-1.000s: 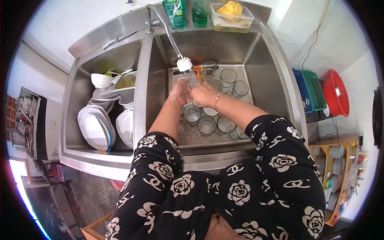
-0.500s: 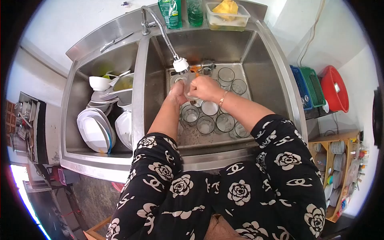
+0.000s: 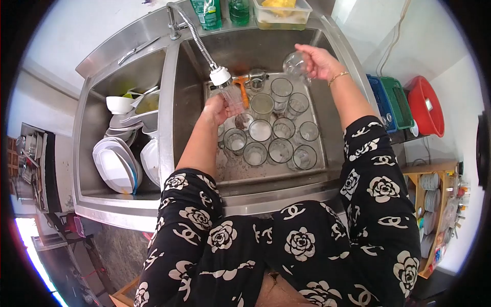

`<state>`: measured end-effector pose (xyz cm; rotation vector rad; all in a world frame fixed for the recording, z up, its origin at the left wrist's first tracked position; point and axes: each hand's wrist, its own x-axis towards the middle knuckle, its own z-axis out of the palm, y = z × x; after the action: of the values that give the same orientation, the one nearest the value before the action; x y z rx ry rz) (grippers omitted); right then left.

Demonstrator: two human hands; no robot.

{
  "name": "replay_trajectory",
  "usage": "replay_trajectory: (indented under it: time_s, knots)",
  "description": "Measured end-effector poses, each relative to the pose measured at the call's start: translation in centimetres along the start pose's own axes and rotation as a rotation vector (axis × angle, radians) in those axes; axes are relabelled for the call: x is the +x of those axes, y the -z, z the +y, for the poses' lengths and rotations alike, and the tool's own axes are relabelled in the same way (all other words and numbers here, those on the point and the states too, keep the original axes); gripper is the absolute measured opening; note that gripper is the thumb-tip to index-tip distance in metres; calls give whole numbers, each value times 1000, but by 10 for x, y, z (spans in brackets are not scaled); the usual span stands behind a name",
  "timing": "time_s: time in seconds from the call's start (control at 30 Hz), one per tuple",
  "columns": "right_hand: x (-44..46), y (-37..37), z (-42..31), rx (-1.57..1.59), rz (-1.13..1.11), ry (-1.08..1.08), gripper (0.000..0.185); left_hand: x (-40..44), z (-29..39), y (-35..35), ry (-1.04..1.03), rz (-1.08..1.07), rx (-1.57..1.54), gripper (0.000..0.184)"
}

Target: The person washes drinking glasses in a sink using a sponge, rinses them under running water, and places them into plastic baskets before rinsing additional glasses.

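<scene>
My left hand (image 3: 217,108) is under the white spray head (image 3: 220,76) of the faucet, fingers spread, and water runs over it. I see nothing held in it. Over the right side of the large sink basin, my right hand (image 3: 322,62) grips a clear glass (image 3: 296,65), tilted. Several clear glasses stand close together on the basin floor, among them one (image 3: 281,150) near the front. An orange-handled tool (image 3: 242,93) and a glass mug (image 3: 257,79) lie behind my left hand.
The left basin holds stacked white plates (image 3: 115,166) and a white bowl (image 3: 119,105). On the back ledge are a green pouch (image 3: 207,14), a green bottle (image 3: 239,11) and a plastic container (image 3: 282,18). Green (image 3: 397,104) and red (image 3: 426,106) baskets are at the right.
My right hand has moved from under the faucet up and to the right with a glass. My left hand stays under the spray, now apart from it. The view has shifted slightly.
</scene>
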<state>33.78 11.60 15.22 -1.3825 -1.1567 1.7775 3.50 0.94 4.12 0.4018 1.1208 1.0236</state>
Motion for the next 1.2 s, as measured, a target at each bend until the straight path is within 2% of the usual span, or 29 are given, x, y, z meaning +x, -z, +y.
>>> replay_trajectory:
  time_s: [0.1, 0.23, 0.33, 0.43, 0.53, 0.6, 0.67, 0.73, 0.8, 0.83, 0.9, 0.93, 1.03, 1.1, 1.13, 1.2]
  knots:
    - [5, 29, -9, 245, -101, -85, 27, 6, -2, 8, 12, 81, 19, 36]
    - [-2, 44, -13, 490, 69, 102, 24, 12, -4, 11, 8, 64, 56, 34]
    - [3, 50, -14, 562, -304, 53, 25, 15, -4, 9, 12, 36, 67, 32]
    - [-24, 4, -29, 400, -92, 103, 30, 17, -5, 10, 3, 9, 91, 31]
    - [-36, -35, -25, -41, -55, 253, 35, 9, -2, 2, 23, 24, 101, 32]
    - [-52, -79, -13, -379, 42, 416, 41, 3, 1, -1, 48, 26, 86, 31]
    - [-43, -111, 21, -761, 114, 686, 45, -16, 7, -13, 65, 9, 76, 31]
    - [-41, -136, 54, -864, -1, 766, 42, -14, 7, -6, 63, -80, 46, 32]
    - [-46, -156, 78, -905, -169, 708, 34, 11, -3, 21, 47, -237, 1, 34]
    - [-48, -166, 87, -930, -178, 748, 34, -13, 6, 5, 103, -147, 17, 37]
    - [-48, -183, 102, -975, -193, 820, 32, 4, -2, 30, 215, -147, 70, 38]
    - [-45, -189, 105, -923, -137, 753, 31, 5, -2, 34, 271, -150, 98, 39]
    - [-29, -210, 113, -777, 65, 577, 30, -6, -2, 34, 320, 21, -59, 43]
    - [-11, -224, 123, -692, 237, 478, 31, 14, -13, 38, 90, 16, -202, 44]
    - [-6, -224, 129, -709, 170, 552, 29, 16, -14, 32, -24, 12, -272, 44]
    - [3, -219, 137, -745, 36, 697, 27, 12, -15, 30, -97, -31, -320, 42]
